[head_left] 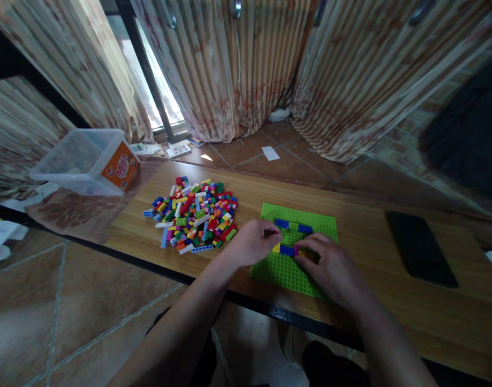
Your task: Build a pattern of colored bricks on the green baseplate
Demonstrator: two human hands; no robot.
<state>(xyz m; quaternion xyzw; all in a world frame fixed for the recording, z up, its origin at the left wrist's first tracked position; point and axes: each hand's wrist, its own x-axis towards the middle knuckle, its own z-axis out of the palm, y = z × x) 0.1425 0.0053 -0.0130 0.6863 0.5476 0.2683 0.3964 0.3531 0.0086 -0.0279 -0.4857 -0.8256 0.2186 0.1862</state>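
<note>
A green baseplate lies on the wooden table in front of me. Two blue bricks sit on it near the far side, and a yellow, a blue and a magenta brick stand in a row nearer to me. My left hand rests curled on the plate's left edge, fingertips pinched together by the yellow brick. My right hand lies over the plate's near right part, fingers closed against the magenta brick at the row's right end.
A heap of several coloured bricks lies left of the plate. A dark phone lies at the right. A clear plastic tub stands on the floor at the far left. Curtains hang behind the table.
</note>
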